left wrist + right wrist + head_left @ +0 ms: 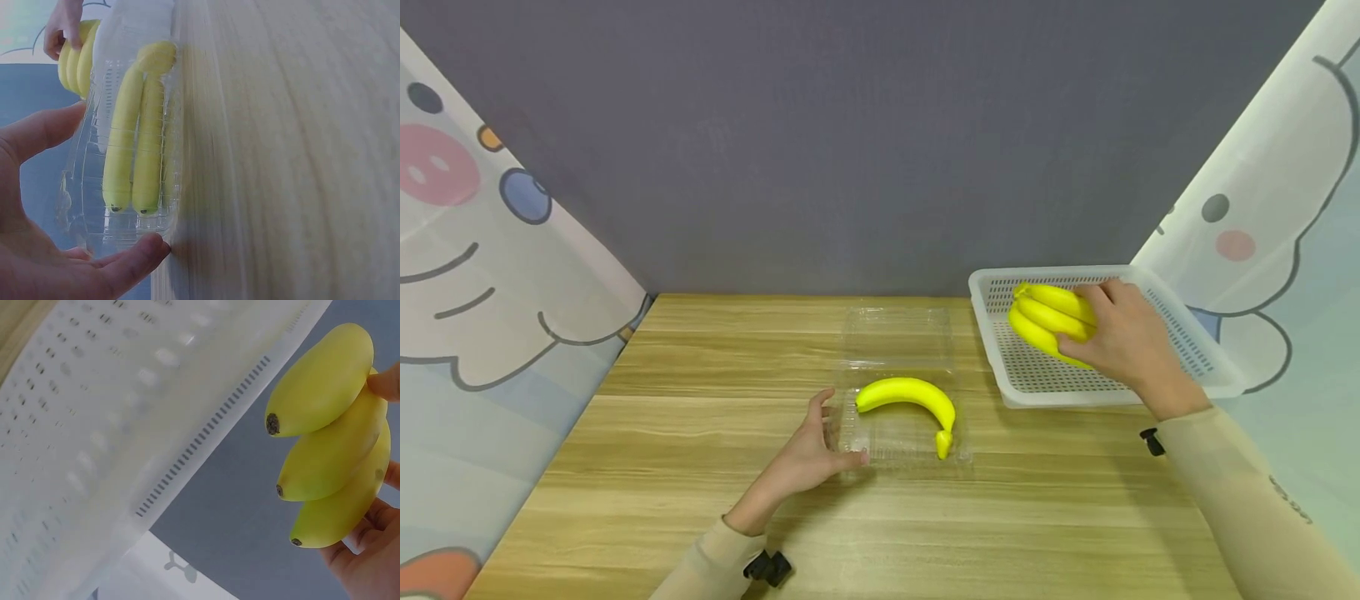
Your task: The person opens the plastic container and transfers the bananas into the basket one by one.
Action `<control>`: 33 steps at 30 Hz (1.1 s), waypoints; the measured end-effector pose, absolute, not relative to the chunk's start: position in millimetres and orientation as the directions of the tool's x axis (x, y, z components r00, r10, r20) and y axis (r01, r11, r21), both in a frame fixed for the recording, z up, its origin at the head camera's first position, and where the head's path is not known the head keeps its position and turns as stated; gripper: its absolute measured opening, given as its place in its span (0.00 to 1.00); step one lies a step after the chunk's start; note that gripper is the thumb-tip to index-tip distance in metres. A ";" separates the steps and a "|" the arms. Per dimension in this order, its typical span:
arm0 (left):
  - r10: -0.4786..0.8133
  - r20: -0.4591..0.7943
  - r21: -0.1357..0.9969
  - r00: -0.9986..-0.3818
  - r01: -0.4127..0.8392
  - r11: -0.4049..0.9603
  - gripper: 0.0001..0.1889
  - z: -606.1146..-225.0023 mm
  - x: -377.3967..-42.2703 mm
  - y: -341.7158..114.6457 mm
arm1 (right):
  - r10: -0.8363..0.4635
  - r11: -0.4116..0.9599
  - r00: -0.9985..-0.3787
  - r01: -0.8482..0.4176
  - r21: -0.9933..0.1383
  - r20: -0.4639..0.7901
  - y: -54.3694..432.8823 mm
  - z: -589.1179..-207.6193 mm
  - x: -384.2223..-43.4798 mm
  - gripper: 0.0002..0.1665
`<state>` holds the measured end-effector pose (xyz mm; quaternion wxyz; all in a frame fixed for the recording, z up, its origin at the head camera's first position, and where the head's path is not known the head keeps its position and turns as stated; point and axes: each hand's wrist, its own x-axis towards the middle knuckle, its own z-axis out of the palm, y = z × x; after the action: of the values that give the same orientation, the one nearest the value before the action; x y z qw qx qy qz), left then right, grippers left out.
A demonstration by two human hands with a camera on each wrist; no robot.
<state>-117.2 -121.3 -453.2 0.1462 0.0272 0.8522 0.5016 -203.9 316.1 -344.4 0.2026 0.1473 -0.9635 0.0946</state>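
Note:
A clear plastic clamshell box (898, 337) lies with its lid folded back on the table, one curved yellow banana (910, 389) in its near half. Through the box wall in the left wrist view, the banana (122, 140) shows as two long yellow shapes; one may be a reflection. My left hand (808, 454) holds the box's left side between thumb and fingers. Over the white basket (1000, 354), my right hand (1123, 337) grips a bunch of bananas (1048, 321). Three dark-tipped ends of the bunch (334, 444) are visible in the right wrist view, apart from the basket.
The perforated basket stands at the back right, touching or close to the grey wall (820, 150). Wood-grain table (700, 375) surrounds the box. Cartoon-printed panels (467, 275) flank both sides.

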 end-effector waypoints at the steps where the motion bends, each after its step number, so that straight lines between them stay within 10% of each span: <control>1: 0.192 -0.222 0.863 -0.956 -0.101 0.495 0.62 -453.3 -117.2 -121.3 | -0.240 0.941 -0.878 -0.315 -0.123 0.415 317.6 -344.8 -203.9 0.37; 33: 0.189 -0.218 0.863 -0.957 -0.098 0.496 0.62 -455.0 -116.5 -123.3 | -0.149 0.972 -0.929 -0.201 -0.124 0.338 355.6 -357.4 -207.6 0.39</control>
<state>-116.5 -123.3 -455.0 0.1435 0.0267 0.8529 0.5013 -207.6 355.6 -357.4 0.1655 0.0894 -0.9790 0.0783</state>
